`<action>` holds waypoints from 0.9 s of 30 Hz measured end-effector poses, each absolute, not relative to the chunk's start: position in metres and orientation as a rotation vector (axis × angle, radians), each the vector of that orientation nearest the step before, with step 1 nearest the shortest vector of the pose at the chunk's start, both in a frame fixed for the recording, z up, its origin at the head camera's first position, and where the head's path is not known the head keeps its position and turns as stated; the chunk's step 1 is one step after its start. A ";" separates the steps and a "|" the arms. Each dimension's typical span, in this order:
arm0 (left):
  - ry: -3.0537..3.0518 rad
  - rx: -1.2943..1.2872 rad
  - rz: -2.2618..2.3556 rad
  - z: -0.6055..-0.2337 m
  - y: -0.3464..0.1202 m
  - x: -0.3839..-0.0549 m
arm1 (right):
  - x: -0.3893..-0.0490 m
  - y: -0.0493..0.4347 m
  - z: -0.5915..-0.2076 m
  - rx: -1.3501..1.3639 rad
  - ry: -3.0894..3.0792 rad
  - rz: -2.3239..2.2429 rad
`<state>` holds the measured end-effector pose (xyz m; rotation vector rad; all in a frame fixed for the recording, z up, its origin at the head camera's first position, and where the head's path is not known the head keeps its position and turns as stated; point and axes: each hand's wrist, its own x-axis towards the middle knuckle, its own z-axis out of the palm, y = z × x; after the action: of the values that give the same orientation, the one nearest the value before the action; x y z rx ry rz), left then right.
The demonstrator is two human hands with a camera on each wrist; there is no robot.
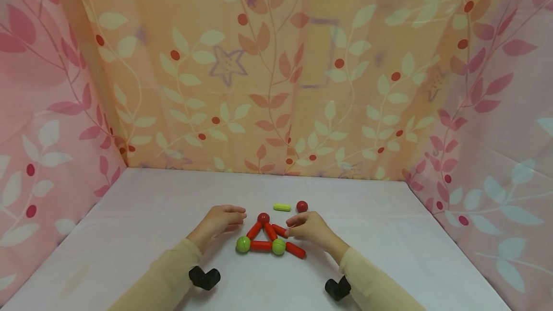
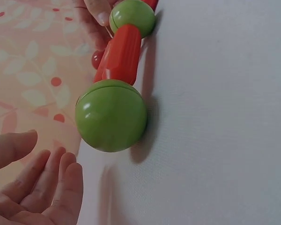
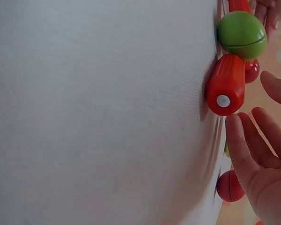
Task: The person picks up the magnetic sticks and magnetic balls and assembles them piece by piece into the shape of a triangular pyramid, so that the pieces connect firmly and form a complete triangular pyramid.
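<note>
Red rods and balls form a triangle on the white table: a red ball (image 1: 263,218) at its far corner, a green ball (image 1: 243,244) at near left, another green ball (image 1: 278,246) at near right. From the latter a red rod (image 1: 295,250) juts out toward the right; its free end shows a silver disc in the right wrist view. A further red rod (image 1: 280,230) lies behind it, by the fingertips of my right hand (image 1: 314,230). That hand's thumb and fingers are spread apart. My left hand (image 1: 220,222) hovers left of the triangle, fingers extended, holding nothing.
Beyond the triangle lie a short yellow-green rod (image 1: 282,207) and a loose red ball (image 1: 302,206). Patterned curtains (image 1: 276,85) hang behind the table (image 1: 129,215) and on both sides. Black wrist devices (image 1: 205,278) sit by both sleeves.
</note>
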<state>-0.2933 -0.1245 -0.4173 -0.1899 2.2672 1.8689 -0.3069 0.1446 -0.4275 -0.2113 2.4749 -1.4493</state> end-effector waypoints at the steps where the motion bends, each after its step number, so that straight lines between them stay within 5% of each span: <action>1: 2.264 -0.198 1.871 -0.417 -0.124 -0.294 | -0.307 0.143 -0.428 -0.211 2.478 -1.437; 27: 2.153 -0.240 1.988 -0.421 -0.119 -0.293 | -0.308 0.135 -0.431 -0.203 2.604 -1.346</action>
<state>-0.2930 -0.1189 -0.4211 -0.2397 2.1530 1.9884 -0.3076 0.1350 -0.4309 -0.2032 2.6045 -1.3456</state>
